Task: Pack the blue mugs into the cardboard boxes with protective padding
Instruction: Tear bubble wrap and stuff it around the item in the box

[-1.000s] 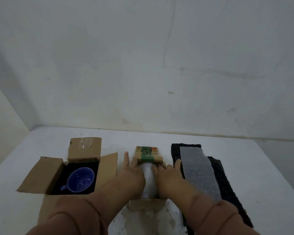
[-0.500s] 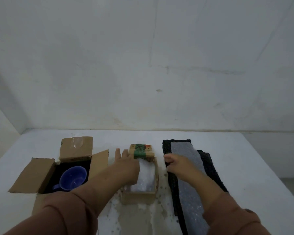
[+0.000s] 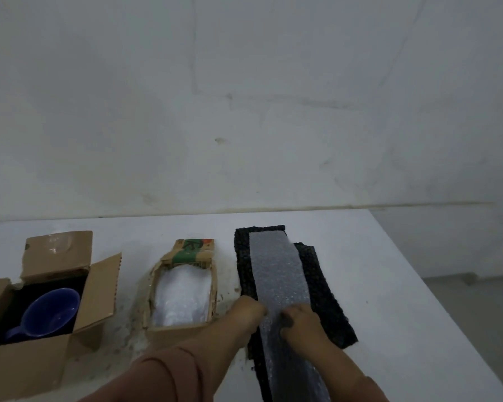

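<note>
ok so far left there's a big cardboard box (image 3: 99, 288) with its flaps standing open, and the blue mug (image 3: 51, 311) sits inside it on dark lining, tipped so you look into the bowl, handle pointing to the near left. Next over, middle of the white table (image 3: 404, 285), is a small cardboard box (image 3: 183, 329) that looks pretty beat up, its far flap with green print folded back. It's stuffed with white padding (image 3: 182, 297), and if there's a mug under it I can't see it

Just right of that box the left hand (image 3: 244, 313) comes in, fingers curled over the left edge of the bubble wrap strip (image 3: 273, 265), grasping it. The right hand (image 3: 299, 323) is on the same strip a bit further right, fingers bent down and pinching the wrap, fingertips dug into it. Both sleeves are a pinkish brown

The strip runs long, away from the person, lying on top of sheets of black foam (image 3: 317, 285) that poke out on both sides of it, and that pile sits near the table's right edge
</note>
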